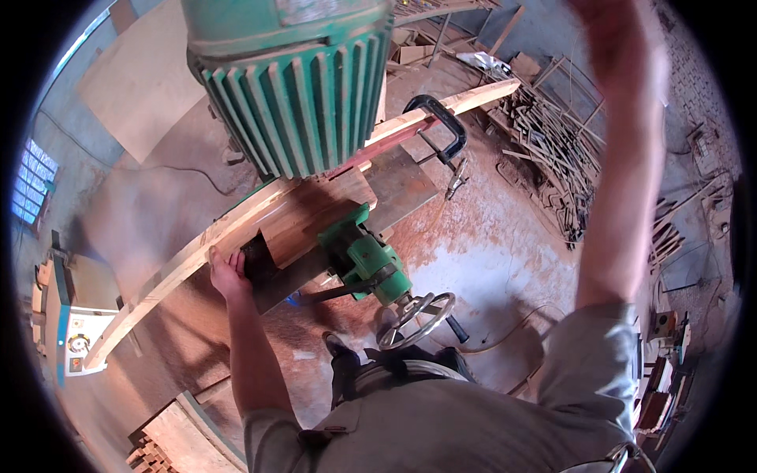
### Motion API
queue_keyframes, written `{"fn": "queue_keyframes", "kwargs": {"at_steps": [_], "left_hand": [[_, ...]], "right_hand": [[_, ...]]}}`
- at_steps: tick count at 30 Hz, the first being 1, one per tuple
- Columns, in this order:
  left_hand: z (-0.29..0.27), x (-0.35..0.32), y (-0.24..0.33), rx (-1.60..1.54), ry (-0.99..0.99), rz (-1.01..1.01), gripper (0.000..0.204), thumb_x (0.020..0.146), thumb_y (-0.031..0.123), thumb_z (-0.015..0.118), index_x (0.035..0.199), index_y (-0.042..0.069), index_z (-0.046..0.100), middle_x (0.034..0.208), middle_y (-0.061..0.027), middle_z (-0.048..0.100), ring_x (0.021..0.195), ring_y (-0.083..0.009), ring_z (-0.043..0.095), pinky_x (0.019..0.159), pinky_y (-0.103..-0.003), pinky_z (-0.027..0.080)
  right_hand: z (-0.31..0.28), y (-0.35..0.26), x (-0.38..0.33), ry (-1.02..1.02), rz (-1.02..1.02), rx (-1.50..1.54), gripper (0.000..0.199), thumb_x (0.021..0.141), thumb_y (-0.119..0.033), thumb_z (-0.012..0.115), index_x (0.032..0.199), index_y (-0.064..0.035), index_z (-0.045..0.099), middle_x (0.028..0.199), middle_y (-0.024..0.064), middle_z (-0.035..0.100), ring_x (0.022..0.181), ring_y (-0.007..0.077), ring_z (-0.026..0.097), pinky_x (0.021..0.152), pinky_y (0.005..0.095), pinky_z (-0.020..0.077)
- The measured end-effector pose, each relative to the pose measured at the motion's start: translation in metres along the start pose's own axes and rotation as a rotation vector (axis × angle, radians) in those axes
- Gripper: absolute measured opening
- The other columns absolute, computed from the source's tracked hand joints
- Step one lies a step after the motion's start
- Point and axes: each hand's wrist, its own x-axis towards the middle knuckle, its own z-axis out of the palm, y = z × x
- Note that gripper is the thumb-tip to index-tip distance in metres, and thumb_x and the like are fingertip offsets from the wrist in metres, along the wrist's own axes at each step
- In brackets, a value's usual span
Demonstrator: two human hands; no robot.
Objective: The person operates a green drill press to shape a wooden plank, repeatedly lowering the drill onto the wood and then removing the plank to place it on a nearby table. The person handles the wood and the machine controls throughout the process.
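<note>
A green ribbed motor [292, 102] hangs over the machine table. Below it a wide wooden board [315, 221] lies along a long pale wooden beam [177, 268], close to a green clamp unit [367, 256] with a metal handwheel [418, 321]. My left hand [229, 273] is closed at the beam's near edge, thumb against the wood and fingers bent beside a dark opening [259, 256] at the board's end; part of the fingers is hidden. Raised high at the upper right, my right hand [611, 27] is smeared by motion and cut off by the frame.
A black C-clamp [445, 126] grips the beam's far right part. Scrap wood strips [552, 158] are heaped on the right floor. At left stands a white control box [83, 335] with a dial; stacked wood blocks [154, 457] lie lower left. Sawdust covers the floor.
</note>
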Motion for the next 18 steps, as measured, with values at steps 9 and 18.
{"fn": "queue_keyframes", "kwargs": {"at_steps": [9,18], "left_hand": [[-0.013,0.009,-0.001,0.009,-0.018,0.031,0.043,0.087,0.032,0.059,0.118,0.003,0.051,0.097,-0.0094,0.057,0.081,-0.0215,0.063,0.068,-0.030,0.056],[-0.022,0.010,0.006,-0.086,-0.066,-0.090,0.037,0.091,0.031,0.054,0.116,0.004,0.050,0.105,-0.0086,0.061,0.096,-0.0222,0.060,0.085,-0.036,0.050]], "right_hand": [[0.188,-0.020,-0.227,-0.955,0.407,0.293,0.032,0.086,-0.029,0.058,0.105,-0.0045,0.064,0.085,0.0121,0.065,0.080,0.0219,0.062,0.072,0.0348,0.0484],[0.095,0.199,-0.344,-0.327,1.105,0.074,0.039,0.093,-0.029,0.051,0.110,0.0058,0.056,0.090,0.0112,0.066,0.077,0.0171,0.062,0.065,0.0305,0.0517]]}}
